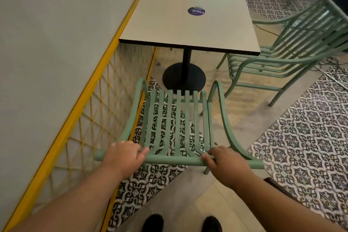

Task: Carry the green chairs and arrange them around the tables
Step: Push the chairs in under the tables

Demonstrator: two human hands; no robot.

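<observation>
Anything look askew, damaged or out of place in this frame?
Nothing damaged or spilled. The near chair faces the table squarely, both hands on its top rail: left hand, right hand. The second chair, at the table's right, sits angled to its edge.

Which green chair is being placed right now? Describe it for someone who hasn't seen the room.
Find the square table beside the yellow mesh railing. The green chair stands at its near side, both hands gripping its top rail. The other green chairs sit stacked, untouched, at the table's right.
</observation>
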